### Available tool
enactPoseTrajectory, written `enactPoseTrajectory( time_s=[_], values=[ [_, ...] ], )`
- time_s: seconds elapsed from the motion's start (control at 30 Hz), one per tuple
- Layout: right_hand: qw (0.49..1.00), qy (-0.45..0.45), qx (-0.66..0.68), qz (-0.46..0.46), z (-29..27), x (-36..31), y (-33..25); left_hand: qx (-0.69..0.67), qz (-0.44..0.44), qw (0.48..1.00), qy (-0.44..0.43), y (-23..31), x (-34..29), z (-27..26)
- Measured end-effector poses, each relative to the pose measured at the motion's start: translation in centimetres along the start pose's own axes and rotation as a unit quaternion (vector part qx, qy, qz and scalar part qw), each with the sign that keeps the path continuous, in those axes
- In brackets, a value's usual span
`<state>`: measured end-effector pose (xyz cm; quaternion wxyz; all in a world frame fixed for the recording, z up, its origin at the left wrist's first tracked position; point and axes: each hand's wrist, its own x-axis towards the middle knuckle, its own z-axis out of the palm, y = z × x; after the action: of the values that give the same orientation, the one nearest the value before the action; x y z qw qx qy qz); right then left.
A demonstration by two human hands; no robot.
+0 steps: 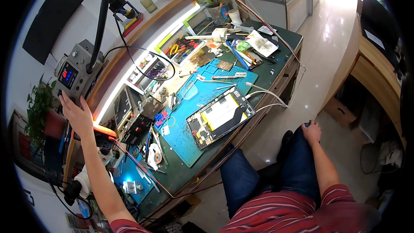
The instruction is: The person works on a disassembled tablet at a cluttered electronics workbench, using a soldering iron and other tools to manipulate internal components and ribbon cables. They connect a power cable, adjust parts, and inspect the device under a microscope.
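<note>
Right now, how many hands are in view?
2: the left hand by the grey unit with the lit display, and the right hand on the right knee. No other hand shows.

The left hand [78, 115] is raised, fingers spread, by a grey box [80, 61] with a lit display [67, 76]; contact is unclear. The right hand [312, 133] rests on the right knee [298, 146]. An opened tablet [222, 116] lies on a blue mat [183, 146] on the bench [176, 178], near white cables [264, 91].
</note>
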<state>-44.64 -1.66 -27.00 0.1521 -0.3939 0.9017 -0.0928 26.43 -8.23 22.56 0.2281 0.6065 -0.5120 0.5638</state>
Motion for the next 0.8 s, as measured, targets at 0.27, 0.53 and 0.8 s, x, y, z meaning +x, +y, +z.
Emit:
enactPoseTrajectory(
  time_s=[0.27, 0.53, 0.8],
  values=[
    [1.0, -0.01, 0.002, -0.002, -0.1, -0.1, -0.2, -0.023, 0.051, 0.998, 0.021, -1.0, -0.4, -0.3],
    [1.0, -0.015, 0.008, 0.001, -0.4, 0.4, 0.3, -0.075, 0.188, 0.979, 0.035, 2.5, -3.5, -7.0],
    [0.999, -0.017, 0.014, -0.032, 2.3, 2.4, 2.4, -0.184, 0.269, 0.944, -0.042, -1.8, -20.4, -20.7]
  ],
)
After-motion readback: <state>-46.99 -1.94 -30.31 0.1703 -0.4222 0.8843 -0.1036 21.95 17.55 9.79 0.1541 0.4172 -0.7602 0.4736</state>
